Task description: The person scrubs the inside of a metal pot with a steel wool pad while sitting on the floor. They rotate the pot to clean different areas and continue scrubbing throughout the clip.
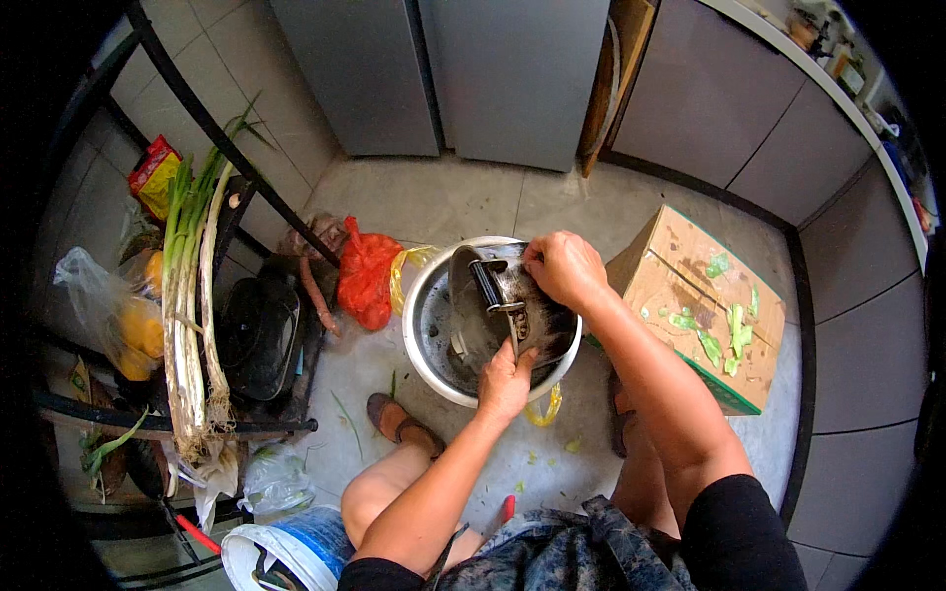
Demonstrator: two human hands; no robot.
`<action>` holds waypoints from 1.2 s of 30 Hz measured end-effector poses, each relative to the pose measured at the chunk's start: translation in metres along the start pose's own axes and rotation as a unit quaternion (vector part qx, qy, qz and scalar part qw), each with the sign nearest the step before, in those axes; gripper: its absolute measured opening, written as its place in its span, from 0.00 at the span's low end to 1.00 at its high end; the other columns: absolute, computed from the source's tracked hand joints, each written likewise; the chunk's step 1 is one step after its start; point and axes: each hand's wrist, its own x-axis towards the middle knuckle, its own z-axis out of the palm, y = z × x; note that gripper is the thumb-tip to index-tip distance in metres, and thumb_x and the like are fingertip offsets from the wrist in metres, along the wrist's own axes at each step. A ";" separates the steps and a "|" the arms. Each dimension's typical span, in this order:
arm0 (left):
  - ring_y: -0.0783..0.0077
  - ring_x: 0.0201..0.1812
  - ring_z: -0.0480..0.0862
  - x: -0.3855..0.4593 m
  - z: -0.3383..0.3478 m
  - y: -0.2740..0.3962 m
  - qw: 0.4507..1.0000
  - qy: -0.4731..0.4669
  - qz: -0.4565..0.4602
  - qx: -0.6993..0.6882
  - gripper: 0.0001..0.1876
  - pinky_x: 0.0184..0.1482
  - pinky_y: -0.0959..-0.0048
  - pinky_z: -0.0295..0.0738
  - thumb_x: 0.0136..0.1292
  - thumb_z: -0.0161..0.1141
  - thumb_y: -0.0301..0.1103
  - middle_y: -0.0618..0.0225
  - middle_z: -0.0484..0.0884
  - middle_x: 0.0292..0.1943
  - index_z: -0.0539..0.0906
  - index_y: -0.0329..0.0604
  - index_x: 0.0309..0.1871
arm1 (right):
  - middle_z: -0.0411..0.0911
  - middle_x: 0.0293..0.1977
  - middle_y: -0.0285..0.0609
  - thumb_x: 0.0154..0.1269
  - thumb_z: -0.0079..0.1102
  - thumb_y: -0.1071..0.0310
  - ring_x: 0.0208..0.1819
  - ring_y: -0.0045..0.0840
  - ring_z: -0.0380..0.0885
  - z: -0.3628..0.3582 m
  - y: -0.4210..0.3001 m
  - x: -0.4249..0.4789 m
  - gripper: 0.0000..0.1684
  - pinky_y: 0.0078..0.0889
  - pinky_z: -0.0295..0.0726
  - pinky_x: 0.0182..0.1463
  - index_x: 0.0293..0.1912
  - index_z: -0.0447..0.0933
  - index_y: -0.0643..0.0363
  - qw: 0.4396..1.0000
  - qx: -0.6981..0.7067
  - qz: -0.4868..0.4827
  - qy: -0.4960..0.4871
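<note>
My left hand (pixel 507 380) grips the near edge of a dark, soiled appliance part with a cylindrical black and silver piece (pixel 486 287), tilted over a round basin. My right hand (pixel 563 270) is at the part's upper right edge, fingers curled against it; whether it pinches a cloth or scourer there is hidden. The basin (pixel 418 353) has a pale rim, a dark inside and what looks like water in it, and it stands on the floor between my feet. A small pale piece (pixel 458 343) lies inside the basin, below the part.
Right stands a cardboard box (pixel 709 295) with leaf scraps on top. Left are a red plastic bag (pixel 367 277) and a metal rack (pixel 222 140) bearing leeks (pixel 185 310) and bagged orange produce (pixel 140 332). A white-and-blue bucket (pixel 295 543) is at lower left; grey cabinets line the right.
</note>
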 end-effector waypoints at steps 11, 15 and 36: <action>0.41 0.47 0.78 -0.001 0.000 -0.004 1.000 -0.004 -0.003 0.024 0.16 0.47 0.55 0.72 0.65 0.53 0.37 0.47 0.81 0.44 0.75 0.41 0.53 | 0.81 0.34 0.54 0.50 0.57 0.66 0.40 0.47 0.81 0.000 -0.018 0.008 0.10 0.43 0.79 0.46 0.33 0.84 0.53 0.993 0.008 0.083 -0.089; 0.41 0.48 0.78 -0.006 0.001 -0.004 0.999 0.011 0.006 0.048 0.15 0.48 0.56 0.73 0.65 0.54 0.37 0.47 0.81 0.44 0.75 0.42 0.53 | 0.82 0.30 0.50 0.49 0.60 0.65 0.37 0.44 0.81 0.002 -0.030 -0.008 0.10 0.40 0.78 0.45 0.32 0.84 0.55 0.993 0.037 0.020 -0.114; 0.43 0.47 0.79 -0.006 -0.001 0.000 0.999 -0.003 -0.022 0.043 0.15 0.47 0.57 0.73 0.66 0.53 0.39 0.49 0.81 0.44 0.75 0.42 0.52 | 0.82 0.33 0.53 0.48 0.60 0.64 0.39 0.43 0.81 0.006 -0.020 -0.004 0.11 0.41 0.78 0.47 0.33 0.84 0.54 0.990 0.059 0.079 -0.103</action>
